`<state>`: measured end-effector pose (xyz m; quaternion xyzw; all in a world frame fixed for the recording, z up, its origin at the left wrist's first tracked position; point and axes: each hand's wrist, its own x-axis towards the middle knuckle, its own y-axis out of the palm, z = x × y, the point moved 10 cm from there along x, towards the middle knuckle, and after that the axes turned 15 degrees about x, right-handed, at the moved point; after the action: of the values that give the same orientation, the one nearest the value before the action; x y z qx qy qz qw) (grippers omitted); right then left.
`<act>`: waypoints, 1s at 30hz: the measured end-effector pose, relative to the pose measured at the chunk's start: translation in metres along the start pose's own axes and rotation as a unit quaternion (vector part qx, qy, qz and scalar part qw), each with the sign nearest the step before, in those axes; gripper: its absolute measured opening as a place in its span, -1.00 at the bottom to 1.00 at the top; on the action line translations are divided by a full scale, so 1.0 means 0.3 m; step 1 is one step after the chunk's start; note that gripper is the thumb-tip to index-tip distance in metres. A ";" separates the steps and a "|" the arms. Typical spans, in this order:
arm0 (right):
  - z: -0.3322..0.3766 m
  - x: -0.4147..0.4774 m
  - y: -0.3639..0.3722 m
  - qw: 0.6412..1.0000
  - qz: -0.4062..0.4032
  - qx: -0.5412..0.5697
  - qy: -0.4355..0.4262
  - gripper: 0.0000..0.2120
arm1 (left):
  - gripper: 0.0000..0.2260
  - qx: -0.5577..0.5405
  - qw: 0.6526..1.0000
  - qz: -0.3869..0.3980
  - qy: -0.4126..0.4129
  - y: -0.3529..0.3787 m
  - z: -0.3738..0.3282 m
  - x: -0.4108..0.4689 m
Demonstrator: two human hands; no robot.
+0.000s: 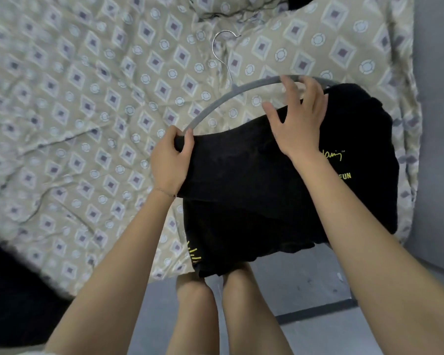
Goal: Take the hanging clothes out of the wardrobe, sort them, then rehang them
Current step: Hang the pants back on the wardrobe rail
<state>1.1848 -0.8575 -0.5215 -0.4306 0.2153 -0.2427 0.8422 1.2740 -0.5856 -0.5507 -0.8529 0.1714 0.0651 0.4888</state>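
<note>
A black garment with yellow lettering hangs over a grey curved hanger that has a silver hook, held above the bed. My left hand grips the hanger's left end together with the black cloth. My right hand rests on the hanger's arch near its right side, fingers spread over the bar and the cloth's upper edge. The hanger's right end is hidden under the garment.
A bed with a beige diamond-patterned sheet fills the view behind the garment. Dark cloth lies at its far edge and another dark mass at lower left. Grey floor and my legs are below.
</note>
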 end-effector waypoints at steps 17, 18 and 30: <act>0.300 -0.553 -0.200 0.997 -0.040 0.062 0.017 -0.49 | -0.65 0.055 0.986 0.005 0.158 -0.553 0.092 -0.400; 0.301 -0.606 -0.194 0.997 -0.044 0.063 0.033 -0.52 | -0.64 0.056 0.983 0.011 0.172 -0.569 0.112 -0.410; 0.116 -1.189 -0.075 0.913 -0.127 0.230 0.312 -0.25 | -0.63 0.123 0.928 0.038 0.351 -0.740 0.143 -0.491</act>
<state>0.9181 -0.6355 -0.4292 -0.1507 0.3486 -0.5125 0.7701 1.2183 -0.4123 -0.3515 -0.7474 0.3713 -0.2411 0.4954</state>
